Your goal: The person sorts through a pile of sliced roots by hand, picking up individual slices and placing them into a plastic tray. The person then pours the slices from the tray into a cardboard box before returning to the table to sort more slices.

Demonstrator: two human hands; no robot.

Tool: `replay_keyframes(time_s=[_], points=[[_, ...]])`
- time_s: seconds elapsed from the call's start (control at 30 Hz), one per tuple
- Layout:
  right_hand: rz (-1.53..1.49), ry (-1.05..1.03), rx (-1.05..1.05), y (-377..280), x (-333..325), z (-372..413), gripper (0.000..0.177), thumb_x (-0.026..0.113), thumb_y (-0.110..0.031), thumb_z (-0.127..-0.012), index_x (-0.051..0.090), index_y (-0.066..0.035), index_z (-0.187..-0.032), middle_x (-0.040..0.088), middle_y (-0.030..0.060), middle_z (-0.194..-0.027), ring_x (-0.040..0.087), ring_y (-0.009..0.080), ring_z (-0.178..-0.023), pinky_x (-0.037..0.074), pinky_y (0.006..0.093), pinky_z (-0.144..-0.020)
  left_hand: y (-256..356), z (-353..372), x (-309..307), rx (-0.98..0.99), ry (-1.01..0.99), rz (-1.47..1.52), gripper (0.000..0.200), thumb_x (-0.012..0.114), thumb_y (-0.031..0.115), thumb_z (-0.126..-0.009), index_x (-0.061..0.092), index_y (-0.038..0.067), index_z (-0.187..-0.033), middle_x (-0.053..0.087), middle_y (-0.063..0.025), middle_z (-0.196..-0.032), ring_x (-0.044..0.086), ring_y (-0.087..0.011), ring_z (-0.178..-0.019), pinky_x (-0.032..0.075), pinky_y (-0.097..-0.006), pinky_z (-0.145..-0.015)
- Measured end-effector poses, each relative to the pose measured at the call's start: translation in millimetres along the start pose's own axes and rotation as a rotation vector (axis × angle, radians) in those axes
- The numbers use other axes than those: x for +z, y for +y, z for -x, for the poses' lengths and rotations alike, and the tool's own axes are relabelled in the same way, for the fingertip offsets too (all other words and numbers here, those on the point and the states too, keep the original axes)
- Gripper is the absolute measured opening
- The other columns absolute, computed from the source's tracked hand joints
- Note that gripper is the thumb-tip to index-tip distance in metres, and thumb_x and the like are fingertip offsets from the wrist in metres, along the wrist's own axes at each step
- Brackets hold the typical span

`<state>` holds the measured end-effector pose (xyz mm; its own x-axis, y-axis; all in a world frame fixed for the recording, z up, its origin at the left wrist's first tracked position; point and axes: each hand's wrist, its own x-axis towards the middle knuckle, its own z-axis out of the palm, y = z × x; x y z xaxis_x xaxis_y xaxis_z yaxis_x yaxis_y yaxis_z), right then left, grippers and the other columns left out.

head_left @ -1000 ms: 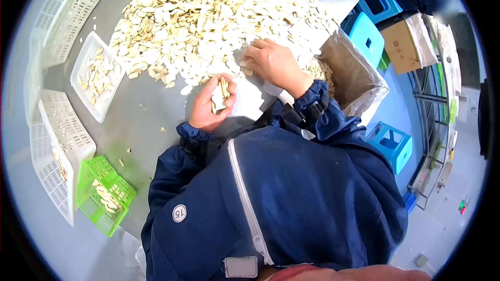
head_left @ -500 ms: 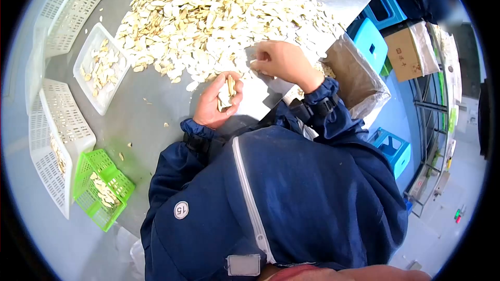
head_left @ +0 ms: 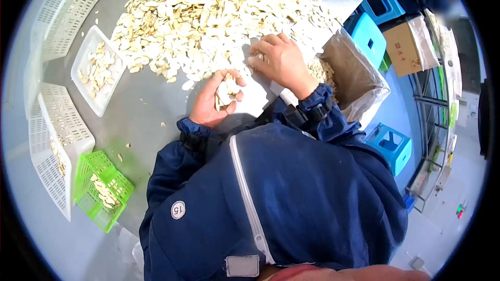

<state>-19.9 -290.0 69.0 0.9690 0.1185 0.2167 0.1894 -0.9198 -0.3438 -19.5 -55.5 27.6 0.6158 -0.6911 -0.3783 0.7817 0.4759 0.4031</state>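
Note:
A broad heap of thin, pale slices with brownish edges [head_left: 208, 15], apparently dried, covers the upper part of the metal table. My left hand [head_left: 207, 105] is at the near edge of the heap, its fingers curled around a small bunch of pale slices [head_left: 226, 92]. To its right, my right hand [head_left: 285, 65] is over the front of the heap with its fingers bent and drawn together. Its fingertips are among the slices, and what they pinch, if anything, is too small to make out.
On the left stand a white tray with slices [head_left: 86, 96], white perforated baskets [head_left: 65, 109] and a green basket [head_left: 86, 177]. A lined box [head_left: 359, 73] holding slices stands right of my right hand. Blue stools [head_left: 393, 148] and a cardboard box [head_left: 403, 47] are beyond.
My right hand has turned so its back faces up more, with its fingers still at the heap. The left hand has tilted slightly, showing more of its slices. The view has shifted slightly.

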Motion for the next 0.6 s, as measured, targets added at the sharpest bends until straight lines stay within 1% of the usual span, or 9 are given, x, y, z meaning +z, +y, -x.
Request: replay_keyframes(time_s=[0.1, 0.13, 0.2, 0.23, 0.3, 0.37, 0.47, 0.57, 0.6], points=[[0.007, -0.058, 0.005, 0, 7, 3, 0.021, 0.079, -0.03, -0.084, 0.076, -0.014, -0.096, 0.071, 0.0034, -0.105, 0.063, 0.0276, -0.105, 0.049, 0.0412, -0.09, -5, -2, -20, 0.037, -0.182, 0.016, 0.039, 0.037, 0.036, -0.115, 0.054, 0.005, -0.13, 0.065, -0.0134, -0.111, 0.066, -0.0174, -0.084, 0.05, -0.0218, -0.049], [-0.02, -0.001, -0.035, -1, 7, 5, 0.017, 0.078, -0.028, -0.085, 0.075, -0.013, -0.093, 0.071, 0.0056, -0.102, 0.065, 0.0288, -0.098, 0.051, 0.0422, -0.084, -6, -3, -27, 0.029, -0.205, 0.036, 0.04, 0.037, 0.037, -0.115, 0.055, 0.005, -0.131, 0.065, -0.0127, -0.11, 0.066, -0.0186, -0.085, 0.051, -0.0234, -0.051], [-0.18, 0.01, 0.036, -8, 1, 6, 0.017, 0.079, -0.024, -0.087, 0.075, -0.01, -0.095, 0.071, 0.0077, -0.103, 0.066, 0.0316, -0.097, 0.054, 0.0423, -0.084, -5, -6, -29, 0.005, -0.259, 0.074, 0.043, 0.038, 0.04, -0.114, 0.056, 0.006, -0.132, 0.066, -0.0115, -0.108, 0.067, -0.0211, -0.087, 0.053, -0.0267, -0.055], [-0.26, 0.017, 0.072, -14, -4, 7, 0.016, 0.079, -0.022, -0.087, 0.076, -0.009, -0.097, 0.071, 0.0088, -0.103, 0.066, 0.033, -0.097, 0.055, 0.0423, -0.085, -6, -7, -29, 0.003, -0.224, 0.062, 0.043, 0.037, 0.041, -0.114, 0.057, 0.006, -0.132, 0.066, -0.0114, -0.108, 0.067, -0.021, -0.087, 0.053, -0.0267, -0.055], [-0.59, -0.03, 0.043, -34, -20, 15, 0.022, 0.075, -0.02, -0.094, 0.074, -0.009, -0.113, 0.07, 0.0117, -0.108, 0.067, 0.0341, -0.098, 0.056, 0.0406, -0.086, -5, -5, -20, -0.003, -0.148, 0.036, 0.044, 0.037, 0.041, -0.114, 0.057, 0.006, -0.132, 0.066, -0.0113, -0.109, 0.068, -0.0208, -0.087, 0.053, -0.0267, -0.055], [-0.623, 0.13, -0.054, -38, -14, 22, 0.027, 0.076, -0.023, -0.091, 0.075, -0.012, -0.115, 0.07, 0.0123, -0.109, 0.068, 0.0335, -0.099, 0.056, 0.0422, -0.086, -5, -4, -14, 0.007, -0.128, 0.016, 0.047, 0.035, 0.044, -0.114, 0.057, 0.007, -0.132, 0.067, -0.0114, -0.108, 0.068, -0.0206, -0.089, 0.052, -0.0265, -0.053], [-0.288, 0.062, -0.071, -13, -3, 40, 0.026, 0.075, -0.018, -0.09, 0.074, -0.013, -0.116, 0.07, 0.0101, -0.113, 0.066, 0.0323, -0.103, 0.056, 0.0408, -0.087, -4, -5, -23, -0.002, -0.154, 0.031, 0.038, 0.041, 0.039, -0.113, 0.057, 0.007, -0.126, 0.066, -0.0116, -0.107, 0.067, -0.0192, -0.086, 0.049, -0.0241, -0.049], [-0.305, 0.006, -0.093, 18, -2, 63, 0.022, 0.074, -0.013, -0.09, 0.075, -0.013, -0.111, 0.071, 0.0095, -0.112, 0.066, 0.0313, -0.101, 0.056, 0.0404, -0.087, -1, -1, -18, -0.003, -0.161, 0.039, 0.031, 0.046, 0.033, -0.112, 0.057, 0.007, -0.122, 0.063, -0.0114, -0.105, 0.063, -0.0178, -0.08, 0.046, -0.0223, -0.047], [-0.242, 0.038, -0.013, 29, -6, 68, 0.02, 0.074, -0.011, -0.089, 0.076, -0.013, -0.109, 0.072, 0.0092, -0.11, 0.066, 0.0313, -0.101, 0.056, 0.0407, -0.087, -1, 0, -17, 0.001, -0.147, 0.033, 0.03, 0.046, 0.033, -0.112, 0.056, 0.007, -0.122, 0.061, -0.0111, -0.104, 0.061, -0.0162, -0.078, 0.045, -0.0214, -0.045]])
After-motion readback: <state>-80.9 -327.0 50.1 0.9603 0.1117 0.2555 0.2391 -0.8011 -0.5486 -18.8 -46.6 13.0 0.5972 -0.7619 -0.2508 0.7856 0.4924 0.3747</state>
